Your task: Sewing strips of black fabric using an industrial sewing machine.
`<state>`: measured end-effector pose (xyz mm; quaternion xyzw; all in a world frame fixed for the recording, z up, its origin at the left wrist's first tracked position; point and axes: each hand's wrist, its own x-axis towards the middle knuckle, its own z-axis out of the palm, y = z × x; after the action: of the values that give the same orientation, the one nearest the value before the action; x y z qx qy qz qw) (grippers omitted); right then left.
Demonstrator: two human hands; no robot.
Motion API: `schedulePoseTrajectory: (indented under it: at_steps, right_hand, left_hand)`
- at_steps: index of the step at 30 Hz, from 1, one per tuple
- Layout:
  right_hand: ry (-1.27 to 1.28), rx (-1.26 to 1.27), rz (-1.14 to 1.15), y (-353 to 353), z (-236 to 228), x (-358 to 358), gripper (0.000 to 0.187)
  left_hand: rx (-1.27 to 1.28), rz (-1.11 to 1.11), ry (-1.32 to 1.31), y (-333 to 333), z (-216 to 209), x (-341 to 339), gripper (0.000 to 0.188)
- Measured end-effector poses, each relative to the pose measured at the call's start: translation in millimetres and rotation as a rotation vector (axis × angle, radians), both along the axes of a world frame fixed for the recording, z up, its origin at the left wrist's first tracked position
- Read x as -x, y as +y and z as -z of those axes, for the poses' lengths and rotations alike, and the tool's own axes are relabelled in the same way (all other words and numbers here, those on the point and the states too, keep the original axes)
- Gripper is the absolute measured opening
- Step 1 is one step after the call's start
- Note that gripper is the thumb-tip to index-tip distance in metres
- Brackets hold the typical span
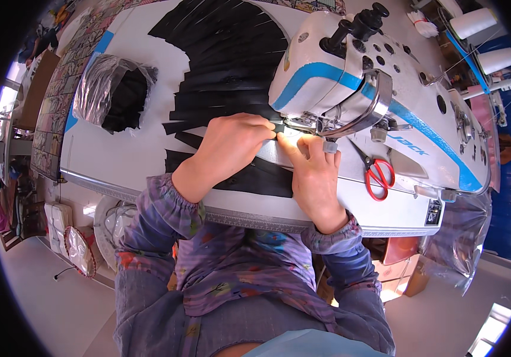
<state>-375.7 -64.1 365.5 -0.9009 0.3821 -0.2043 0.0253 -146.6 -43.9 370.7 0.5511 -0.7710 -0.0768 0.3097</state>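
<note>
– Workshop floor and stored goods surround a white counter (101,156) with a ruler-marked front edge. A white sewing machine with blue bands (413,98) occupies the right part. State the position of each hand.

– Left hand (225,146): thumb and forefinger pinch a small black edge beside the metal presser foot (300,124). Right hand (318,178): fingertips meet the work at the same spot, other fingers bent; whether they grip or only press cannot be told.

– Locate the workpiece.

– Thin black fabric strips (225,77) form a fan-shaped spread to the left of the machine, from the rear of the counter to the presser foot. A flat black fabric piece (255,183) lies nearer the front edge, partly beneath the left hand.

– Report progress.

– Judged by the layout, the rear section is finished: its strips lie close together in order. Strips near the left wrist splay apart, and the front piece appears to remain. Stitching is too small to verify.

– List adjacent items.

– Red-handled metal scissors (384,178) lie to the right of the right hand, held by neither hand. Crumpled clear plastic wrapping (93,89) at far left surrounds further black material (127,101).
</note>
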Motion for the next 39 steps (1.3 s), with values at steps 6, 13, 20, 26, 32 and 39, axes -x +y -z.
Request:
schedulePoseTrajectory:
  at_steps: [6,13,20,26,32,39]
  right_hand:
    - [-0.022,0.017,0.039,-1.3,-0.7,-0.2,0.067]
    - [-0.032,0.037,0.05,-2.0,3.1,1.5,0.067]
    - [-0.038,0.017,0.063,-1.8,3.3,1.0,0.068]
    - [-0.048,0.006,0.06,-1.2,2.2,1.0,0.069]
    - [-0.052,0.014,0.054,-1.3,1.5,1.2,0.066]
    - [-0.434,-0.392,-0.157,-8.1,-1.3,23.7,0.037]
  left_hand:
    - [0.055,0.012,-0.01,-1.0,2.5,4.2,0.024]
    - [0.084,0.009,-0.048,-1.8,2.7,8.0,0.027]
    - [0.116,0.005,-0.081,-4.3,5.0,7.1,0.023]
    - [0.079,-0.015,-0.084,-7.1,2.3,7.7,0.028]
    - [0.087,-0.01,-0.071,-13.7,-0.8,6.7,0.025]
    - [0.062,-0.039,-0.061,-18.1,-2.0,4.2,0.021]
